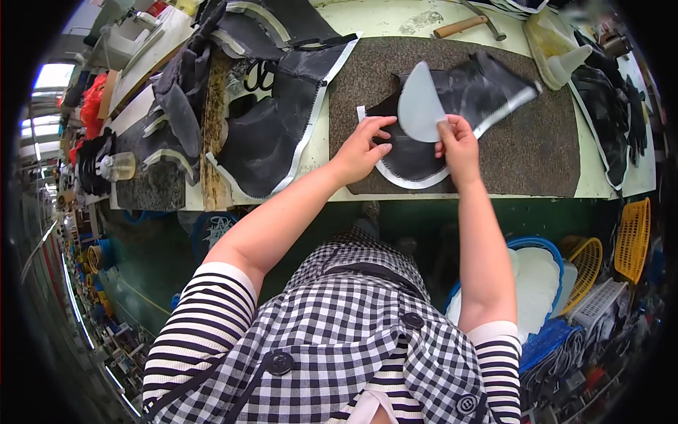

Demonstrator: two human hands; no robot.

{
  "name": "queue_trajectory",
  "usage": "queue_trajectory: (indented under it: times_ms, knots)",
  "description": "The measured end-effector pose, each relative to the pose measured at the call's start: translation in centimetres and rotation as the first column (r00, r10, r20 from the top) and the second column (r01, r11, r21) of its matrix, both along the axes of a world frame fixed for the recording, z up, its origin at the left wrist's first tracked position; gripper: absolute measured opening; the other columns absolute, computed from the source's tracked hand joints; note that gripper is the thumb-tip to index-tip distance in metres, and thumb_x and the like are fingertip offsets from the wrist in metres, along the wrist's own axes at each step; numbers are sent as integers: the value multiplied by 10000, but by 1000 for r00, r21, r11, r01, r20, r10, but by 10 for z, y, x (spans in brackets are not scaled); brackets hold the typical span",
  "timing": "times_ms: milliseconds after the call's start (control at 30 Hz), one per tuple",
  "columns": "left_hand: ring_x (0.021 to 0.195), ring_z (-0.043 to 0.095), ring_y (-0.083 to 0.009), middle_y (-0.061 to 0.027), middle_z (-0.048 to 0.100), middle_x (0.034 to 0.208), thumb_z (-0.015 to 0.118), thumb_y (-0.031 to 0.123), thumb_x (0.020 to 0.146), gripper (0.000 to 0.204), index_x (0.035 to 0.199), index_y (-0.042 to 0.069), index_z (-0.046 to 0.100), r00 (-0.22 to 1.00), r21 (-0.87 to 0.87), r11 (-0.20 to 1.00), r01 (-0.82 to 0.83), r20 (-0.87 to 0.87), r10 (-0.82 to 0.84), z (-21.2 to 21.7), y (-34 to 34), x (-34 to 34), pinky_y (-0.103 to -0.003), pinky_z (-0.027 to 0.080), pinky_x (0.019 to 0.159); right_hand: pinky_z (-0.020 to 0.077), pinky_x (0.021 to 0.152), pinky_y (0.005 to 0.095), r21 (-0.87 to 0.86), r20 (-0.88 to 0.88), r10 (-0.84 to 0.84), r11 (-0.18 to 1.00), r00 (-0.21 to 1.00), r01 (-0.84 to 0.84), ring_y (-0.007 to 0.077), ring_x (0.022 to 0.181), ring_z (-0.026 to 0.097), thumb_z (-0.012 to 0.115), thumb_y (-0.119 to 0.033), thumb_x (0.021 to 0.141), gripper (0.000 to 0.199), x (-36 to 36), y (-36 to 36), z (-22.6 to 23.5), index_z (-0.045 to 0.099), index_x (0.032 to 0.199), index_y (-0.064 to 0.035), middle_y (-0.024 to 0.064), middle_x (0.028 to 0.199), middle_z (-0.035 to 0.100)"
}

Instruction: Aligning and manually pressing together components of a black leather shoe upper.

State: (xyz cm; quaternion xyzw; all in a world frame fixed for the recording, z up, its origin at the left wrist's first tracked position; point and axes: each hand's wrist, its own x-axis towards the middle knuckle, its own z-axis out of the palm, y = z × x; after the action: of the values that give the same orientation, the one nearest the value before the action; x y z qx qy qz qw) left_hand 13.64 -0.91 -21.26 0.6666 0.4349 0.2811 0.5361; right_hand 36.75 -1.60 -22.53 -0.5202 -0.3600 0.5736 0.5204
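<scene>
On the dark speckled mat (537,152) covering the desk (381,18), a black leather piece (452,106) lies flat. Left hand (361,150) presses its near edge with spread fingertips, apparently to steady it, while right hand (458,141) pinches a pale half-round insert (418,106) over it.

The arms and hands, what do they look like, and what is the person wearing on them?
Both arms are bare from the upper arm down to the left hand and the right hand. There are no gloves, and I cannot make out any rings or watch. Short sleeves with black and white stripes and a pale cuff cover the upper arms. Over them sits a black and white checked top with dark round buttons.
</scene>
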Motion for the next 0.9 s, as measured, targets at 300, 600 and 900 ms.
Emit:
queue_trajectory:
  times_ms: [300, 600, 900]
  knots:
    - [964, 557, -201, -113, 476, 1146, 806, 111, 709, 780, 1371, 69, 395, 912, 67, 924, 378, -200, -358, 22, 38, -22, -315, 499, 807, 490, 677, 283, -102, 678, 268, 956, 684, -274, 129, 719, 589, 670, -110, 868, 125, 12, -7, 25, 650, 969, -39, 75, 809, 651]
    - [692, 558, -129, -29, 583, 775, 709, 115, 804, 307, 1082, 60, 590, 961, -131, 985, 108, -240, -137, 25, 39, -9, -291, 457, 663, 500, 650, 274, -309, 583, 473, 881, 661, -358, 116, 681, 608, 719, -91, 818, 123, 19, 12, 39, 646, 892, -24, 48, 730, 661]
    - [682, 548, -142, -31, 536, 743, 716, 76, 771, 387, 1130, 76, 569, 943, -94, 991, 92, -311, -117, 22, 33, -4, -299, 454, 657, 512, 657, 282, -323, 585, 551, 831, 595, -452, 129, 706, 640, 712, -81, 815, 117, 24, 17, 39, 638, 879, -17, 79, 766, 687]
